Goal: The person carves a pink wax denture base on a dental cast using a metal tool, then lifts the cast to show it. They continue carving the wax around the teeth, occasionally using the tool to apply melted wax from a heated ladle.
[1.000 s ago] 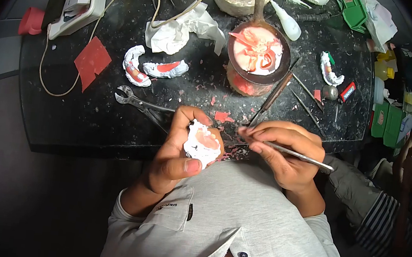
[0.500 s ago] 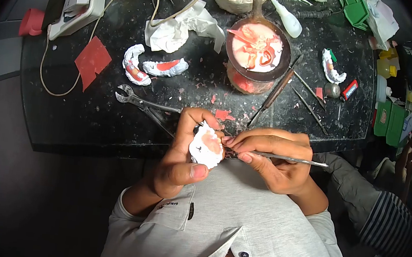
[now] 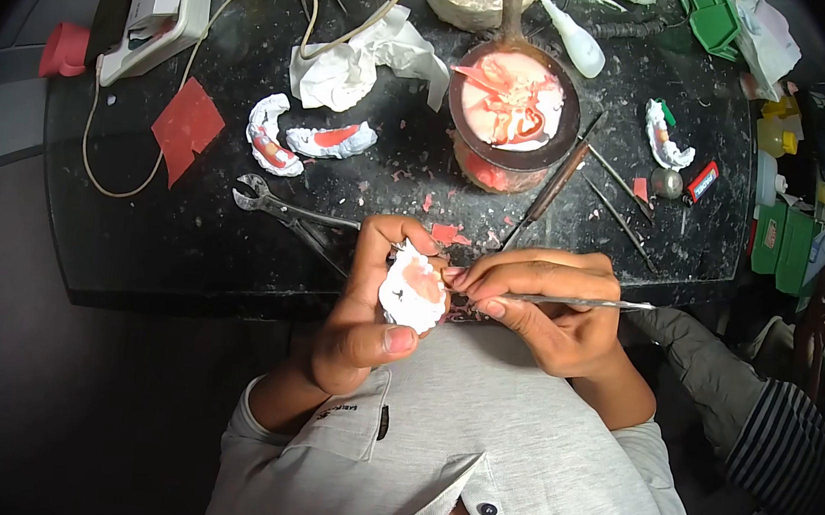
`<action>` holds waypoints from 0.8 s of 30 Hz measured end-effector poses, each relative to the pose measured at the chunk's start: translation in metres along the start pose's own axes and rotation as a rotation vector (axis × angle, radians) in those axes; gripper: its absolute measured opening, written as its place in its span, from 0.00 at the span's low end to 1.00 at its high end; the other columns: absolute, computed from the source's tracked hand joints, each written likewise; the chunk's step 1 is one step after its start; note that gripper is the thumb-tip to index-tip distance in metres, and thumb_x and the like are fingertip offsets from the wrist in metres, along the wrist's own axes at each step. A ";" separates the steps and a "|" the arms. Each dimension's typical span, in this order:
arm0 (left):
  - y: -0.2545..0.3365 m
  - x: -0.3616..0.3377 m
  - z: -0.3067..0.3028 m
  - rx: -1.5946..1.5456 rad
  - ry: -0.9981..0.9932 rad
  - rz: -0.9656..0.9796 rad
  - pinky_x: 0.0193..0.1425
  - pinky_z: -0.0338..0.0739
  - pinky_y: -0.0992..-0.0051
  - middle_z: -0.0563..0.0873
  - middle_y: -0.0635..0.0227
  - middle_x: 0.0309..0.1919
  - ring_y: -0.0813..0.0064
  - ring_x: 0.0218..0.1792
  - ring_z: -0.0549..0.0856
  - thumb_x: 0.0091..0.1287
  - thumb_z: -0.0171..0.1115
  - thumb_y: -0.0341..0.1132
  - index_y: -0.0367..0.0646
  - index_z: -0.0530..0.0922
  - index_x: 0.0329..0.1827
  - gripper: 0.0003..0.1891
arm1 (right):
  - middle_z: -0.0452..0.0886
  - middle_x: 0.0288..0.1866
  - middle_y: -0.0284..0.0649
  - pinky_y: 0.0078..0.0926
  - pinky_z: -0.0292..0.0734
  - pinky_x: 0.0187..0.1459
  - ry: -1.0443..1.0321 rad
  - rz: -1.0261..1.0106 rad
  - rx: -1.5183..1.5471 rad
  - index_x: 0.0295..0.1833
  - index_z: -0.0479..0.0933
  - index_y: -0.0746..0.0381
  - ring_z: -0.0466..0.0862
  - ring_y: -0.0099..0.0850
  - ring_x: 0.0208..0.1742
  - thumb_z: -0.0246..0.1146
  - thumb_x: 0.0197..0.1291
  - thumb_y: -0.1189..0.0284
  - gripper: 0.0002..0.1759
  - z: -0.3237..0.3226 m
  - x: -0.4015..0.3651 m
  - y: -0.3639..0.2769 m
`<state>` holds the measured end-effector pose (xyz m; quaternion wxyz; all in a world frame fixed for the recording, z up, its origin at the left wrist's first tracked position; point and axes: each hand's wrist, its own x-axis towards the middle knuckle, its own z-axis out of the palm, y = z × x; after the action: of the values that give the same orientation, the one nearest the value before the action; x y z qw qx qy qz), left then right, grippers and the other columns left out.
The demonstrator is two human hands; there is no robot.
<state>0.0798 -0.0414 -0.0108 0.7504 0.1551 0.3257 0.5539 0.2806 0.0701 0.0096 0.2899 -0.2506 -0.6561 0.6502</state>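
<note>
In my left hand [image 3: 364, 298] I hold a white plaster dental model [image 3: 411, 293] with a pinkish patch on its surface. Fingers curl around the far side and the thumb presses near its lower edge. My right hand [image 3: 553, 308] pinches a slim metal carving tool [image 3: 594, 303] like a pen, its shaft pointing out to the right. The fingertips and the tool's working end are at the model's right edge; the tip itself is hidden. Just beyond the hands lies a small scrap of red wax [image 3: 449, 233].
A pan [image 3: 564, 138] of melted pink and red wax stands on the black bench [image 3: 171, 257]. Plaster pieces [image 3: 332, 139], a wrench [image 3: 282, 206], a red wax sheet [image 3: 187, 130], a brown-handled knife [image 3: 559, 184] and a lighter [image 3: 702, 182] lie around. Another person's striped sleeve [image 3: 783, 442] shows at right.
My right hand and the tool have shifted slightly up and left, the tool lying a little flatter. My left hand keeps the dental model in nearly the same place.
</note>
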 end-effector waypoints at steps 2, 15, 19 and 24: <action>0.000 0.000 -0.002 -0.045 -0.041 -0.008 0.53 0.72 0.71 0.76 0.62 0.52 0.77 0.48 0.74 0.58 0.73 0.42 0.45 0.55 0.71 0.42 | 0.92 0.44 0.51 0.31 0.88 0.51 -0.027 -0.033 -0.022 0.43 0.88 0.71 0.93 0.38 0.48 0.72 0.63 0.84 0.04 -0.003 -0.001 0.001; -0.023 0.010 0.001 0.619 -0.096 0.498 0.54 0.77 0.72 0.77 0.45 0.51 0.72 0.48 0.80 0.60 0.85 0.34 0.42 0.55 0.58 0.41 | 0.91 0.37 0.52 0.40 0.92 0.49 0.151 -0.187 -0.102 0.42 0.80 0.72 0.94 0.47 0.47 0.74 0.64 0.79 0.09 -0.001 -0.020 0.005; -0.028 0.009 0.004 0.675 -0.033 0.556 0.54 0.79 0.71 0.76 0.45 0.51 0.70 0.50 0.82 0.59 0.85 0.32 0.41 0.55 0.57 0.40 | 0.90 0.49 0.55 0.35 0.91 0.48 0.082 -0.276 -0.441 0.48 0.85 0.72 0.94 0.46 0.50 0.76 0.58 0.83 0.13 0.004 -0.011 -0.010; -0.029 0.005 0.001 0.763 -0.059 0.510 0.59 0.81 0.68 0.73 0.37 0.60 0.65 0.58 0.82 0.60 0.83 0.30 0.46 0.53 0.58 0.41 | 0.89 0.48 0.54 0.35 0.89 0.54 0.032 -0.297 -0.394 0.51 0.85 0.70 0.92 0.46 0.52 0.74 0.59 0.86 0.14 0.011 -0.011 -0.009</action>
<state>0.1027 -0.0461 -0.0291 0.4881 0.5115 0.4362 0.5567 0.2813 0.0541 0.0182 0.3382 -0.2132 -0.7952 0.4558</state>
